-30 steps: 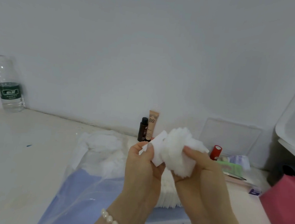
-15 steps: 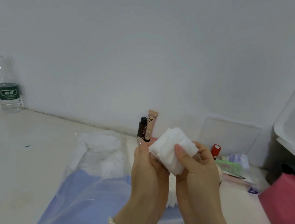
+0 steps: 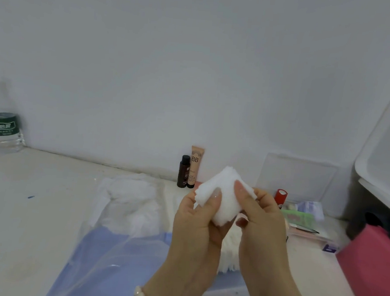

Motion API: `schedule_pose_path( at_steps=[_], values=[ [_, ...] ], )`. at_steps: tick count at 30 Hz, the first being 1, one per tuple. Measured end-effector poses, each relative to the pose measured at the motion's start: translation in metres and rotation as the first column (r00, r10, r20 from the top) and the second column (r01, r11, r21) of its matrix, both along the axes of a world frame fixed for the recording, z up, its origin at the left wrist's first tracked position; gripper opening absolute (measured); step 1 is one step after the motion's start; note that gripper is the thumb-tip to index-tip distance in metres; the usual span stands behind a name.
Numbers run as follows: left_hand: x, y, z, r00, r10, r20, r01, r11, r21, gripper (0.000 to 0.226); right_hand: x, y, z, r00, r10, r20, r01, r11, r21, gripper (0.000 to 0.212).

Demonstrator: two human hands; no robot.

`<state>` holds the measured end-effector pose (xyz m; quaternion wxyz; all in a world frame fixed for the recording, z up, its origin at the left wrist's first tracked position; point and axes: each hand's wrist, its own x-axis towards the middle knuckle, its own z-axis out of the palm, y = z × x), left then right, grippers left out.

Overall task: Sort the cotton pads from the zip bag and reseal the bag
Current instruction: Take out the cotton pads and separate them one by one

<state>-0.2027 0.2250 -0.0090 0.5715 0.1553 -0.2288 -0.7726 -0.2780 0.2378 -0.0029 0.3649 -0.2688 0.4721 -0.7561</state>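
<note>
Both hands hold one squared stack of white cotton pads (image 3: 226,192) in the air above the table. My left hand (image 3: 197,220) grips its left side, thumb on the front face. My right hand (image 3: 260,218) pinches its right side, one finger lying across the front. Below them lies the clear zip bag (image 3: 111,253) with a blue lower part, and loose white pads (image 3: 129,203) bunch inside its far end. Another pile of sorted pads (image 3: 228,255) rests on the table under my hands, mostly hidden by them.
A dark small bottle (image 3: 183,171) and a BB cream tube (image 3: 195,166) stand at the wall. A red-capped item (image 3: 281,196) and small packets (image 3: 297,216) lie to the right, near a pink object (image 3: 371,267). A water bottle (image 3: 1,123) stands far left.
The pads went from a fluffed, fanned bunch to a tight squared stack. My hands closed in around it and shifted slightly right.
</note>
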Motion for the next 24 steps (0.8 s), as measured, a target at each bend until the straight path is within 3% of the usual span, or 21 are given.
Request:
schedule_pose_path(
  at_steps=[6, 9, 11, 12, 14, 16, 17, 19, 22, 24],
  values=[
    [0.001, 0.0, -0.002, 0.992, -0.117, -0.041, 0.12, 0.99, 0.076, 0.038, -0.012, -0.006, -0.006, 0.997, -0.073, -0.005, 0.073, 0.996, 0.047, 0.018],
    [0.001, -0.002, -0.002, 1.0, 0.014, 0.02, -0.015, 1.0, 0.012, 0.028, -0.017, 0.007, 0.003, 0.949, -0.257, -0.181, 0.25, 0.966, -0.062, 0.018],
    [-0.001, 0.0, -0.003, 0.983, 0.152, 0.098, -0.142, 0.984, -0.106, 0.021, -0.021, 0.014, 0.009, 0.934, -0.171, -0.312, 0.17, 0.985, -0.032, 0.025],
    [-0.002, 0.002, -0.005, 0.962, 0.224, 0.157, -0.191, 0.961, -0.199, 0.021, -0.022, 0.014, 0.011, 0.93, -0.056, -0.364, 0.084, 0.995, 0.062, 0.034],
    [-0.007, 0.005, -0.015, 0.867, 0.426, 0.259, -0.264, 0.833, -0.487, 0.026, -0.023, 0.018, 0.016, 0.909, 0.157, -0.387, -0.045, 0.958, 0.283, 0.053],
    [-0.011, 0.006, -0.029, 0.722, 0.647, 0.246, -0.19, 0.527, -0.829, 0.023, -0.027, 0.023, 0.023, 0.92, 0.203, -0.337, -0.078, 0.934, 0.35, 0.05],
    [-0.015, 0.006, -0.036, 0.656, 0.725, 0.211, -0.095, 0.356, -0.93, 0.021, -0.031, 0.029, 0.028, 0.929, 0.194, -0.316, -0.082, 0.938, 0.336, 0.042],
    [-0.02, 0.003, -0.049, 0.583, 0.8, 0.14, 0.059, 0.13, -0.99, 0.025, -0.042, 0.035, 0.034, 0.9, 0.254, -0.356, -0.134, 0.935, 0.328, 0.036],
    [-0.018, 0.004, -0.041, 0.658, 0.731, 0.18, 0.153, 0.103, -0.983, 0.03, -0.057, 0.036, 0.037, 0.857, 0.359, -0.369, -0.225, 0.906, 0.359, 0.058],
    [-0.015, 0.001, -0.036, 0.736, 0.643, 0.212, 0.167, 0.131, -0.977, 0.034, -0.064, 0.034, 0.036, 0.864, 0.431, -0.261, -0.325, 0.872, 0.366, 0.052]
  ],
)
